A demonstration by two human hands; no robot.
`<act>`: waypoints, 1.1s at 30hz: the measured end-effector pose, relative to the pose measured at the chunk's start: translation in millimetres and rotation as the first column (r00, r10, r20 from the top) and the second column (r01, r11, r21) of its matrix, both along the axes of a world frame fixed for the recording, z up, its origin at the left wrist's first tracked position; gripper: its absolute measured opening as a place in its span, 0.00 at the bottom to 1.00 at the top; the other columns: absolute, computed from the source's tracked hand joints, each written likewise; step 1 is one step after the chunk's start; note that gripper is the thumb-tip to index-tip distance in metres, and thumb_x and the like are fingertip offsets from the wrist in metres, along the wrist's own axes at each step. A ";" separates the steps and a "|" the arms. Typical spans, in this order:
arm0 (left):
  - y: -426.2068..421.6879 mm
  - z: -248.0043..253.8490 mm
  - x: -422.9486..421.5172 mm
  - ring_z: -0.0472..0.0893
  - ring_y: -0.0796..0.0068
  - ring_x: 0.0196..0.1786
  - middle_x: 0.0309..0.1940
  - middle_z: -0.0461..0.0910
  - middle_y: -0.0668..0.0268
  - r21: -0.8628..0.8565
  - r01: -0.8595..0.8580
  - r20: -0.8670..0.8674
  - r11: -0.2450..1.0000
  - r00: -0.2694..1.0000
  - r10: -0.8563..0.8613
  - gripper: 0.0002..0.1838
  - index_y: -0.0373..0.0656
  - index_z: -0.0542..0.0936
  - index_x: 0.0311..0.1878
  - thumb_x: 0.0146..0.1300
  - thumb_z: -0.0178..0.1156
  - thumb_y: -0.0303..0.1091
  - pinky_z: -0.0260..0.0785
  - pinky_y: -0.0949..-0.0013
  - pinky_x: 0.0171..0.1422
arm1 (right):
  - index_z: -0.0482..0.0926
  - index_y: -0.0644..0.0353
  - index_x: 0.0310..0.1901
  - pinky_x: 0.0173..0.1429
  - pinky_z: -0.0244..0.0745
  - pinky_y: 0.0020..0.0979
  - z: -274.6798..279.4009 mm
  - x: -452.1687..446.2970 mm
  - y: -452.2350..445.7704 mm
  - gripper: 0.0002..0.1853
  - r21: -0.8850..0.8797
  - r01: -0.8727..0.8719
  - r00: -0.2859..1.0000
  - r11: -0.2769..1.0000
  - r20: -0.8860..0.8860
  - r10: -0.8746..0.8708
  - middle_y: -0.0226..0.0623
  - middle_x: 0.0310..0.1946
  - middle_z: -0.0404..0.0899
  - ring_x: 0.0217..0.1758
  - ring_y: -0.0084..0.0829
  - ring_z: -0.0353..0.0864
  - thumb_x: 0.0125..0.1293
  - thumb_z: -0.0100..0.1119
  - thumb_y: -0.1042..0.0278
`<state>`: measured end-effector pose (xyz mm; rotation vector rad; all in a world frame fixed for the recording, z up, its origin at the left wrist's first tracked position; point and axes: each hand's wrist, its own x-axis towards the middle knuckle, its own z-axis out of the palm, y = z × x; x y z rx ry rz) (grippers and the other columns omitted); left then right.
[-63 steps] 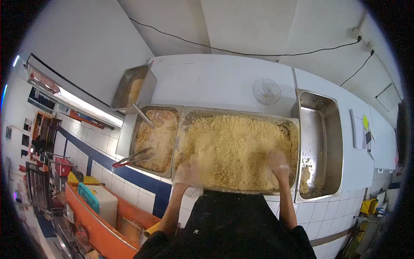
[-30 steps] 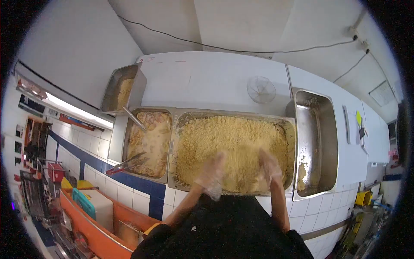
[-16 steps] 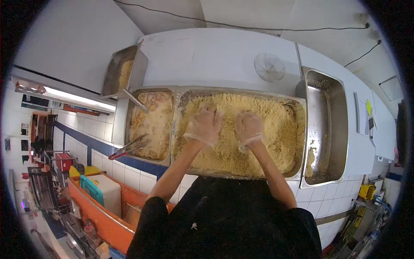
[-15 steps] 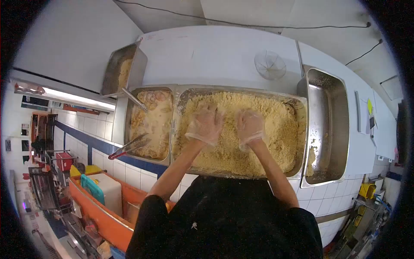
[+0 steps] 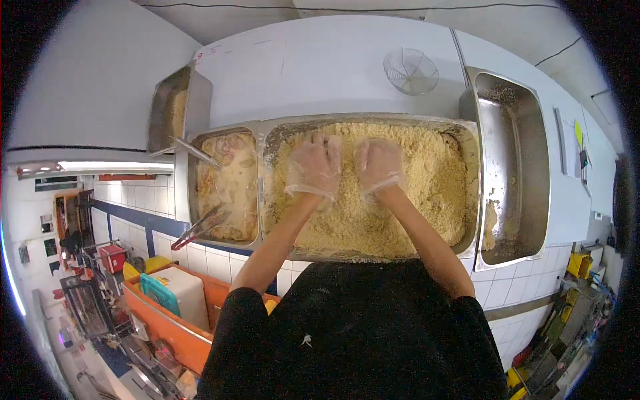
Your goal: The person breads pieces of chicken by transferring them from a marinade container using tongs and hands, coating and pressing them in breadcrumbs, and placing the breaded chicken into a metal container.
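Note:
A wide metal tray (image 5: 470,227) holds a deep layer of yellow crumbs (image 5: 427,187). Both hands wear clear plastic gloves and press side by side into the crumbs. My left hand (image 5: 315,165), in the tray's left half, has its fingers curled down, with the tips hidden. Just right of it, a small gap apart, my right hand (image 5: 379,163) is curled the same way. What lies under either palm cannot be seen. Left of the crumbs, a smaller metal pan (image 5: 259,207) holds pieces in pale batter (image 5: 230,173), with red-handled tongs (image 5: 200,228) and a metal handle (image 5: 197,152) reaching over its edges.
A deep metal pan (image 5: 510,167) with some residue stands at the right. A wire strainer (image 5: 411,72) lies on the white surface behind. At the upper left is a small metal container (image 5: 199,100) with crumbs. An orange bin (image 5: 167,327) stands at the lower left.
Both hands, earlier apart and blurred near the tray's front, are now close together and farther back in the crumbs. The camera view has shifted, so the trays appear higher.

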<state>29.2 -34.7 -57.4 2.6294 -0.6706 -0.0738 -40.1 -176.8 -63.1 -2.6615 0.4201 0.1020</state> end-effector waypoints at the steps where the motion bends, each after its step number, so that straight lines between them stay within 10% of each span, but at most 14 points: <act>1: -3.0 -6.0 -1.4 0.74 0.48 0.47 0.42 0.74 0.49 -0.041 -0.022 0.048 0.999 0.999 0.024 0.19 0.40 0.72 0.47 0.69 0.46 0.48 0.63 0.46 0.51 | 0.77 0.64 0.38 0.51 0.70 0.46 2.9 -2.1 2.1 0.17 -0.097 -0.017 1.000 0.995 -0.006 0.016 0.49 0.38 0.76 0.44 0.44 0.76 0.68 0.42 0.60; 3: -13.4 -14.2 8.9 0.75 0.48 0.45 0.41 0.74 0.50 -0.087 -0.033 0.103 0.996 0.994 0.042 0.19 0.40 0.72 0.45 0.70 0.46 0.48 0.65 0.48 0.50 | 0.77 0.65 0.39 0.52 0.69 0.46 -7.6 6.8 -2.5 0.17 -0.196 -0.026 1.000 0.980 -0.006 0.025 0.50 0.37 0.76 0.44 0.44 0.75 0.68 0.42 0.59; 5: -11.7 -15.3 6.4 0.75 0.60 0.47 0.42 0.73 0.57 -0.090 -0.028 0.277 0.996 0.959 0.052 0.19 0.40 0.73 0.47 0.71 0.43 0.48 0.68 0.54 0.56 | 0.76 0.67 0.42 0.52 0.67 0.44 -22.7 5.0 3.8 0.19 -0.196 0.062 0.918 0.979 0.396 0.022 0.51 0.37 0.75 0.43 0.43 0.74 0.68 0.41 0.58; 8: -3.5 11.1 2.1 0.74 0.58 0.47 0.42 0.73 0.57 -0.126 -0.136 -0.053 0.983 0.990 0.130 0.16 0.41 0.72 0.47 0.68 0.48 0.45 0.65 0.54 0.57 | 0.74 0.70 0.46 0.53 0.67 0.45 -2.0 -2.3 3.3 0.23 -0.187 -0.087 0.992 0.979 -0.107 0.068 0.54 0.39 0.74 0.45 0.45 0.73 0.67 0.42 0.55; 19: 15.5 -15.7 -15.5 0.71 0.53 0.56 0.49 0.73 0.53 -0.325 0.126 0.402 0.937 0.916 0.016 0.21 0.40 0.69 0.55 0.64 0.53 0.42 0.63 0.53 0.60 | 0.72 0.68 0.56 0.66 0.56 0.53 -41.0 -18.9 15.2 0.26 -0.242 0.049 0.971 0.969 0.240 0.011 0.56 0.59 0.69 0.65 0.50 0.65 0.68 0.42 0.53; 24: 28.6 22.1 -23.5 0.80 0.48 0.39 0.37 0.81 0.48 -0.093 -0.308 0.107 0.947 0.942 0.317 0.27 0.35 0.76 0.46 0.63 0.53 0.55 0.72 0.51 0.45 | 0.73 0.66 0.56 0.68 0.58 0.49 -45.1 -16.3 -11.1 0.25 -0.198 0.267 0.876 0.943 0.458 -0.152 0.58 0.54 0.74 0.62 0.50 0.69 0.71 0.41 0.52; 26: 60.5 -8.5 -15.7 0.81 0.48 0.38 0.35 0.81 0.49 0.009 -0.229 0.164 0.973 0.961 0.224 0.28 0.35 0.77 0.44 0.63 0.52 0.57 0.72 0.51 0.43 | 0.71 0.66 0.58 0.65 0.65 0.46 35.9 -30.6 -22.9 0.29 0.166 0.173 0.985 0.971 -0.055 -0.166 0.55 0.49 0.78 0.58 0.51 0.73 0.71 0.42 0.46; 28: 68.9 -7.9 -14.4 0.81 0.48 0.37 0.33 0.82 0.49 0.114 -0.160 0.207 0.980 0.969 0.134 0.30 0.35 0.78 0.41 0.62 0.52 0.59 0.72 0.50 0.42 | 0.70 0.66 0.60 0.64 0.67 0.44 33.3 -34.2 -46.8 0.33 0.113 0.002 0.986 0.994 -0.168 0.018 0.54 0.48 0.79 0.57 0.50 0.75 0.68 0.46 0.42; 30: 62.1 28.6 -16.6 0.80 0.49 0.49 0.46 0.80 0.45 0.221 -0.100 -0.400 0.970 0.898 0.184 0.33 0.34 0.80 0.44 0.62 0.51 0.62 0.70 0.54 0.56 | 0.68 0.67 0.61 0.64 0.69 0.43 12.1 -44.0 -68.2 0.37 0.075 -0.168 0.940 0.983 -0.289 0.183 0.52 0.47 0.80 0.55 0.50 0.77 0.66 0.50 0.38; 33: 93.5 -159.1 22.4 0.74 0.52 0.61 0.57 0.75 0.49 -0.098 -0.036 -0.250 0.995 0.968 0.010 0.36 0.37 0.76 0.58 0.64 0.47 0.63 0.58 0.60 0.71 | 0.66 0.66 0.64 0.64 0.70 0.40 -25.2 -39.4 -81.3 0.42 0.211 -0.408 0.908 0.888 0.193 0.371 0.48 0.47 0.81 0.53 0.48 0.79 0.58 0.64 0.40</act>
